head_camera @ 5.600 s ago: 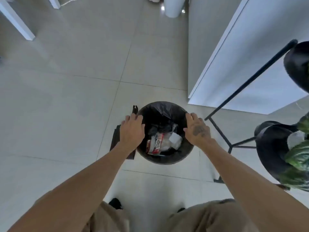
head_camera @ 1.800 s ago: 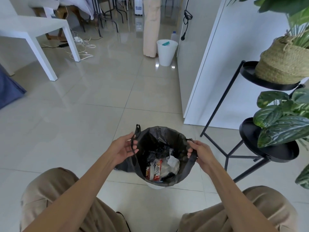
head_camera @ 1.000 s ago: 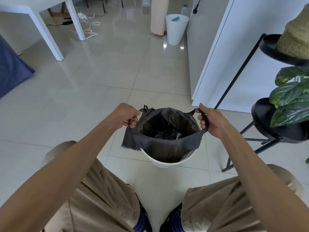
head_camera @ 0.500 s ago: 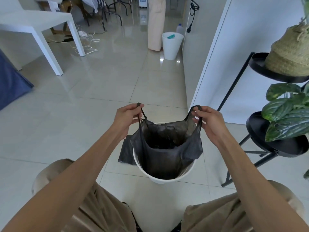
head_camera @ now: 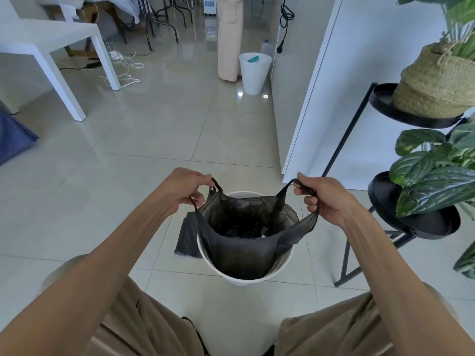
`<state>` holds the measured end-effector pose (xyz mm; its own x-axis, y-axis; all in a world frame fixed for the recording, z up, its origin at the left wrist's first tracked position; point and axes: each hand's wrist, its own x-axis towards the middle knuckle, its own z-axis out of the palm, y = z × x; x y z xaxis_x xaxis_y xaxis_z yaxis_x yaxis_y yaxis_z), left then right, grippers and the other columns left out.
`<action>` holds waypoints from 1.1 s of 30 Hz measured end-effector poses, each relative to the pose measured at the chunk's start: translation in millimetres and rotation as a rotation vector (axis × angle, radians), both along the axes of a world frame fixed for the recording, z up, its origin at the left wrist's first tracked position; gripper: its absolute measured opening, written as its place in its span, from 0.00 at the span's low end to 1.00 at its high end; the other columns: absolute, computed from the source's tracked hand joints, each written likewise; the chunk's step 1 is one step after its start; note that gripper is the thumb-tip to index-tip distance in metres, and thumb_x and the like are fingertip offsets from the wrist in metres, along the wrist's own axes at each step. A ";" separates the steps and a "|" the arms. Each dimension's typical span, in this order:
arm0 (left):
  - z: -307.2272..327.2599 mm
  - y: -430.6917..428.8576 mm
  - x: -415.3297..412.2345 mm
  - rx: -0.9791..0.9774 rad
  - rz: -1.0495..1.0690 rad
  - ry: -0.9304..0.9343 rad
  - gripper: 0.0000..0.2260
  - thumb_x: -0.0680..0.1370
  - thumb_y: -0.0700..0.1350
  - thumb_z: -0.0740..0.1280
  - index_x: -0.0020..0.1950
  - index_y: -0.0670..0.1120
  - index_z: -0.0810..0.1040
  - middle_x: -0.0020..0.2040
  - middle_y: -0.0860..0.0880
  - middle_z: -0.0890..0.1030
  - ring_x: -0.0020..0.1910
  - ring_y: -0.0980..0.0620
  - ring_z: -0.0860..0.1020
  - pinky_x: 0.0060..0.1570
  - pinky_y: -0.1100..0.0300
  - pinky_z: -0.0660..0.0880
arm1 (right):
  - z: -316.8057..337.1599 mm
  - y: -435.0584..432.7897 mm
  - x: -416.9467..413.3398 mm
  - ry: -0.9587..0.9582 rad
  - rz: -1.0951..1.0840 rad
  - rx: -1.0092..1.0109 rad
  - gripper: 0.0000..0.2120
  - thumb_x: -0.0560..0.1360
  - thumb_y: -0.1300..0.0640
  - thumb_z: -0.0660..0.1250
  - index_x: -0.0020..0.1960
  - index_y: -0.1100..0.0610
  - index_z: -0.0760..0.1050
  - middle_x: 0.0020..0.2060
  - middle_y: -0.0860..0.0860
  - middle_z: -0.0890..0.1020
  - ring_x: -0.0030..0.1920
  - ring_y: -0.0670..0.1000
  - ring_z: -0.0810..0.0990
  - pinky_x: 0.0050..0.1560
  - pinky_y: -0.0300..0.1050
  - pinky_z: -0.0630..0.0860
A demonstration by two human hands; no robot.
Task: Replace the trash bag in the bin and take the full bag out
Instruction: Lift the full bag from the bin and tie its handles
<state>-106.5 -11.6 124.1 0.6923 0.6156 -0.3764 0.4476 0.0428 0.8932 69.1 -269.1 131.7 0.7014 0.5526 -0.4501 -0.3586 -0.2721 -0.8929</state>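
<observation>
A black trash bag [head_camera: 244, 250] hangs partly lifted out of a round white bin [head_camera: 281, 269] on the tiled floor in front of my knees. My left hand [head_camera: 183, 187] is shut on the bag's left handle loop. My right hand [head_camera: 325, 197] is shut on the right handle loop, and the two hold the mouth stretched wide. The bag's lower part still sits inside the bin; its contents look dark and cannot be made out. A folded black bag [head_camera: 186, 236] lies flat on the floor just left of the bin.
A black metal plant stand [head_camera: 411, 227] with leafy plants and a woven basket [head_camera: 437, 83] stands close on the right. A white cabinet wall [head_camera: 359, 80] rises behind the bin. Farther off are a second white bin [head_camera: 254, 73], a white table [head_camera: 51, 44] and floor cables [head_camera: 123, 70].
Both hands loosened the bag from the bin's rim, took its handles and raised it. The white rim now shows, and the bag sits higher than half a second ago.
</observation>
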 end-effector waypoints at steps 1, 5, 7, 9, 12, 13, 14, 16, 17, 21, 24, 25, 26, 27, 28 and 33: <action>-0.8 -1.3 -0.4 0.006 0.007 -0.038 0.09 0.79 0.45 0.70 0.51 0.39 0.84 0.36 0.47 0.80 0.29 0.48 0.76 0.37 0.56 0.80 | 0.3 -1.1 -1.0 0.004 0.028 0.007 0.11 0.80 0.52 0.67 0.49 0.61 0.81 0.34 0.50 0.79 0.24 0.45 0.65 0.23 0.37 0.66; -7.8 -13.8 -5.7 0.047 0.081 -0.336 0.06 0.77 0.41 0.71 0.51 0.41 0.86 0.38 0.46 0.80 0.41 0.49 0.77 0.53 0.51 0.78 | 11.9 -2.3 -10.9 -0.001 0.048 0.257 0.05 0.80 0.61 0.65 0.50 0.61 0.79 0.32 0.52 0.76 0.27 0.47 0.70 0.28 0.38 0.72; -8.9 -20.9 -8.3 0.047 0.135 -0.454 0.06 0.77 0.40 0.71 0.51 0.42 0.86 0.45 0.50 0.85 0.49 0.53 0.79 0.61 0.53 0.74 | 17.6 -1.7 -15.1 -0.099 0.066 0.345 0.05 0.79 0.62 0.65 0.50 0.61 0.80 0.33 0.53 0.78 0.31 0.49 0.74 0.35 0.41 0.77; -8.8 -25.8 -7.1 0.040 0.147 -0.529 0.08 0.78 0.38 0.70 0.56 0.40 0.85 0.49 0.51 0.86 0.55 0.56 0.81 0.66 0.55 0.72 | 19.8 -0.2 -18.4 -0.289 0.102 0.307 0.06 0.79 0.64 0.66 0.49 0.60 0.81 0.37 0.53 0.82 0.38 0.50 0.78 0.46 0.43 0.80; -4.4 -33.3 -1.5 0.065 0.050 -0.573 0.09 0.80 0.37 0.67 0.57 0.40 0.84 0.55 0.50 0.86 0.62 0.55 0.80 0.70 0.54 0.70 | 21.4 6.0 -27.5 -0.489 0.120 0.238 0.07 0.77 0.66 0.68 0.51 0.58 0.83 0.46 0.51 0.85 0.48 0.48 0.82 0.56 0.40 0.78; -1.1 -35.8 1.8 0.078 0.013 -0.593 0.08 0.80 0.37 0.66 0.56 0.41 0.84 0.57 0.49 0.85 0.63 0.54 0.79 0.70 0.53 0.70 | 23.2 9.8 -30.4 -0.538 0.110 0.232 0.07 0.77 0.67 0.69 0.50 0.59 0.83 0.50 0.50 0.85 0.51 0.46 0.82 0.54 0.36 0.77; 1.8 -38.7 4.8 0.084 -0.020 -0.609 0.08 0.80 0.38 0.66 0.55 0.43 0.84 0.57 0.48 0.85 0.63 0.52 0.80 0.70 0.52 0.70 | 23.7 13.7 -33.7 -0.570 0.101 0.228 0.06 0.76 0.67 0.69 0.50 0.59 0.83 0.54 0.48 0.84 0.54 0.44 0.82 0.52 0.32 0.76; 7.7 -45.7 9.8 0.068 -0.053 -0.637 0.08 0.79 0.38 0.67 0.56 0.46 0.83 0.56 0.46 0.85 0.62 0.49 0.81 0.67 0.54 0.72 | 20.7 21.3 -38.3 -0.569 0.062 0.249 0.06 0.76 0.67 0.70 0.50 0.59 0.83 0.58 0.45 0.84 0.57 0.42 0.81 0.53 0.30 0.75; 10.4 -48.3 13.0 0.073 -0.062 -0.646 0.09 0.78 0.39 0.68 0.57 0.48 0.83 0.56 0.46 0.85 0.60 0.48 0.81 0.65 0.55 0.73 | 18.2 24.5 -38.2 -0.565 0.035 0.270 0.07 0.76 0.67 0.69 0.51 0.59 0.83 0.57 0.46 0.84 0.58 0.43 0.82 0.55 0.32 0.76; 12.9 -56.0 24.0 0.218 -0.174 -0.546 0.18 0.80 0.37 0.66 0.65 0.55 0.78 0.54 0.48 0.82 0.52 0.51 0.84 0.56 0.60 0.74 | 14.8 33.3 -40.2 -0.557 -0.024 0.292 0.13 0.75 0.66 0.71 0.59 0.56 0.81 0.54 0.50 0.86 0.57 0.47 0.83 0.61 0.41 0.78; 11.2 -59.0 29.0 0.323 -0.228 -0.481 0.23 0.81 0.34 0.63 0.71 0.56 0.73 0.53 0.47 0.81 0.47 0.52 0.85 0.51 0.68 0.74 | 12.0 37.6 -43.1 -0.557 -0.036 0.296 0.20 0.73 0.68 0.73 0.62 0.55 0.80 0.55 0.49 0.85 0.55 0.45 0.84 0.57 0.38 0.79; 10.6 -59.2 30.2 0.352 -0.245 -0.475 0.23 0.82 0.34 0.62 0.72 0.56 0.72 0.53 0.47 0.80 0.46 0.52 0.85 0.50 0.69 0.74 | 10.6 39.1 -43.3 -0.577 -0.043 0.288 0.21 0.73 0.69 0.73 0.62 0.53 0.80 0.54 0.49 0.85 0.53 0.45 0.84 0.56 0.39 0.80; 10.2 -58.6 31.2 0.372 -0.262 -0.467 0.24 0.82 0.34 0.61 0.73 0.56 0.71 0.53 0.47 0.80 0.45 0.53 0.84 0.50 0.70 0.74 | 10.2 40.9 -42.5 -0.599 -0.047 0.274 0.22 0.73 0.69 0.73 0.62 0.51 0.80 0.54 0.48 0.85 0.52 0.44 0.84 0.56 0.39 0.81; 9.4 -57.6 31.8 0.382 -0.275 -0.454 0.25 0.82 0.34 0.60 0.75 0.56 0.70 0.53 0.48 0.80 0.45 0.54 0.84 0.50 0.70 0.74 | 9.9 42.4 -41.7 -0.616 -0.045 0.252 0.23 0.73 0.68 0.74 0.62 0.47 0.80 0.53 0.46 0.85 0.52 0.43 0.84 0.56 0.39 0.81; 9.3 -55.9 32.8 0.389 -0.287 -0.442 0.26 0.82 0.34 0.60 0.76 0.57 0.68 0.54 0.48 0.80 0.46 0.54 0.84 0.51 0.71 0.74 | 10.9 43.5 -40.2 -0.632 -0.034 0.234 0.25 0.73 0.68 0.74 0.61 0.43 0.79 0.53 0.44 0.85 0.52 0.42 0.84 0.56 0.38 0.81; 6.4 -50.5 34.5 0.418 -0.338 -0.416 0.30 0.81 0.33 0.59 0.79 0.57 0.63 0.53 0.49 0.79 0.44 0.52 0.84 0.48 0.64 0.74 | 12.4 46.6 -37.0 -0.736 0.034 0.166 0.28 0.73 0.67 0.74 0.66 0.43 0.76 0.57 0.42 0.83 0.54 0.41 0.83 0.57 0.37 0.79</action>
